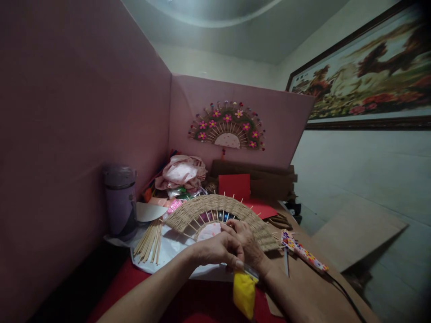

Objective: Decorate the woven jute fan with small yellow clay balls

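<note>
My left hand (222, 249) is closed in a pinch on the top edge of a small clear bag of yellow material (244, 294), which hangs below it near the table's front. Just beyond, my right hand (244, 237) reaches over the woven fan (215, 204), its fingers bent near the white patterned half-circle (209, 231) at the fan's centre. What those fingers hold, if anything, is hidden. Thin sticks radiate through the fan's woven arch, their tips poking out past the outer rim.
Loose sticks (150, 240) and a purple flask (120, 202) stand at the left. Crumpled cloth (183, 172) and red paper (235, 186) lie behind the fan. A flower-patterned tool (305, 252) with a black cord lies right. A decorated fan (227, 125) hangs on the pink panel.
</note>
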### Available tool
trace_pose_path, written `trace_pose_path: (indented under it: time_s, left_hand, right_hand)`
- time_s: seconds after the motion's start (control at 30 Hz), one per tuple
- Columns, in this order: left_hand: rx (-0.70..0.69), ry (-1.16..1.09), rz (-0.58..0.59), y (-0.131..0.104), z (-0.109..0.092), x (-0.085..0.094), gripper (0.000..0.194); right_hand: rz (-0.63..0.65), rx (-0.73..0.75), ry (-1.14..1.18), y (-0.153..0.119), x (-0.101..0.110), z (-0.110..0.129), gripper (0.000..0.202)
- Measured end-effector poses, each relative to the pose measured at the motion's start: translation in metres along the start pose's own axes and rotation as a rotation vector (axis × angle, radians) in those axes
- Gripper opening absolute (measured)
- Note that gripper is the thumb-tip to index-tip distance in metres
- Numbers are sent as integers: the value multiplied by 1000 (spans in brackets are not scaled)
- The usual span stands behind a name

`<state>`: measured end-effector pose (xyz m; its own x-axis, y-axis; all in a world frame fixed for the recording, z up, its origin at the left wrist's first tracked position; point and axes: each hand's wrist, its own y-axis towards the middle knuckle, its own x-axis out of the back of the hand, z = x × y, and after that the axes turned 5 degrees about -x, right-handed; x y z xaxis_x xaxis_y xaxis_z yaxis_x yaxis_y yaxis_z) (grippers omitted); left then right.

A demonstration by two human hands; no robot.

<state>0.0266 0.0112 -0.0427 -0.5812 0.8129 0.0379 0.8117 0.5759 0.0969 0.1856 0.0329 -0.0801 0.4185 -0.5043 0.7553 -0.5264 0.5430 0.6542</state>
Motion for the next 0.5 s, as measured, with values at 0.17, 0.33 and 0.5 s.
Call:
trace_pose_path:
  time_s: [0.17, 0.33, 0.5]
  left_hand:
    - [16, -11, 17, -1, 3, 1, 36]
    - [8, -8, -11, -1, 1, 1, 40]
    - [-3, -8, -42, -2, -2, 2, 46]
  right_hand:
    - [43, -66, -11, 11, 0, 7, 37]
    - [173, -73, 85, 15, 3, 3, 51]
    - [159, -82, 129, 11, 3, -2, 49]
